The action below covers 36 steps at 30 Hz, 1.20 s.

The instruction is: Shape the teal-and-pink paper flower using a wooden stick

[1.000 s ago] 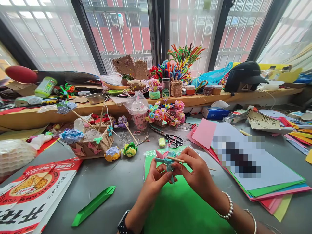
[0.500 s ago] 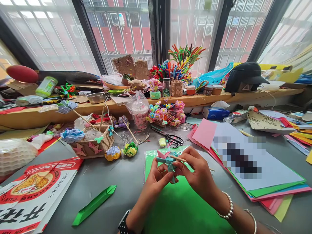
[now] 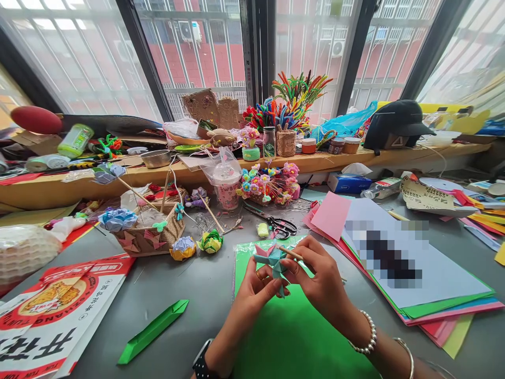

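Between my hands is a folded paper flower (image 3: 276, 259), light blue with a pink part at its upper left. My left hand (image 3: 258, 287) is closed on its lower left side, with thumb and fingers pinching the petals. My right hand (image 3: 315, 268) pinches a thin wooden stick (image 3: 291, 253), whose tip touches the middle of the flower; whether it goes into the paper I cannot tell. Both hands are above a green sheet (image 3: 300, 326) in a clear sleeve. Off to the left lies a long folded green paper strip (image 3: 153, 331).
Black scissors (image 3: 282, 226) and a small yellow piece (image 3: 262, 230) lie beyond my hands. A stack of coloured paper (image 3: 426, 263) is at the right. On the left stand a woven basket (image 3: 153, 239) with paper flowers and a printed paper bag (image 3: 55, 310).
The stick has tilted slightly, its tip now a little higher on the flower. The flower has turned a bit. Both hands stay in nearly the same place.
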Motion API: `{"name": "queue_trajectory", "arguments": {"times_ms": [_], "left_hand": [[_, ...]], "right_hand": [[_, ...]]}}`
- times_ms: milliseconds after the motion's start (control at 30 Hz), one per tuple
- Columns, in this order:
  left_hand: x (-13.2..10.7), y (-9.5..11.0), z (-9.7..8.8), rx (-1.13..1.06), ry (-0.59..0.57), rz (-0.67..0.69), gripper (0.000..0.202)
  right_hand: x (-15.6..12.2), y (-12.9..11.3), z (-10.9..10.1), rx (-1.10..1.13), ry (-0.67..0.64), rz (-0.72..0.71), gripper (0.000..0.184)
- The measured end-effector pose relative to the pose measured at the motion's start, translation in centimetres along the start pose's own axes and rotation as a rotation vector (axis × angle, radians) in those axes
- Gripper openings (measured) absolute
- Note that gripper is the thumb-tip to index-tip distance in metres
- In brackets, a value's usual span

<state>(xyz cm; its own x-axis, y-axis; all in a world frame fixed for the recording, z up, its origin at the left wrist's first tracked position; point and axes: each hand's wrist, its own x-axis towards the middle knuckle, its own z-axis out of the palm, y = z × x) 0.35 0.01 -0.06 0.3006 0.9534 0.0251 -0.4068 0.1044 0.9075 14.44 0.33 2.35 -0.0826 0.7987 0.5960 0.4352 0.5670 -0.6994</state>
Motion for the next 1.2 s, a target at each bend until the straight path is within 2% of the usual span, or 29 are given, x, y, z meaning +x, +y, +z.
{"name": "queue_trajectory", "arguments": {"times_ms": [200,367,500,800,1100,1200], "left_hand": [[0.0,-0.1,0.0,-0.053,-0.007,0.01,0.045],[0.0,-0.1,0.1,-0.084,0.046,0.053,0.051],[-0.1,0.1,0.0,-0.058,0.057,0.066,0.045],[0.0,-0.3,0.0,-0.03,0.045,0.039,0.041],[-0.2,0.0,0.3,-0.036,0.044,0.013,0.043],[0.0,-0.2,0.0,-0.029,0.039,0.013,0.042]], "right_hand": [[-0.2,-0.1,0.1,-0.015,0.036,-0.017,0.015],[0.2,-0.1,-0.6,-0.033,-0.097,-0.042,0.01],[0.3,-0.1,-0.8,-0.02,-0.126,-0.041,0.012],[-0.2,0.0,0.1,-0.029,-0.008,-0.05,0.012],[-0.5,-0.3,0.4,-0.034,0.052,-0.02,0.013],[-0.3,-0.2,0.1,-0.034,0.032,-0.034,0.011]]}}
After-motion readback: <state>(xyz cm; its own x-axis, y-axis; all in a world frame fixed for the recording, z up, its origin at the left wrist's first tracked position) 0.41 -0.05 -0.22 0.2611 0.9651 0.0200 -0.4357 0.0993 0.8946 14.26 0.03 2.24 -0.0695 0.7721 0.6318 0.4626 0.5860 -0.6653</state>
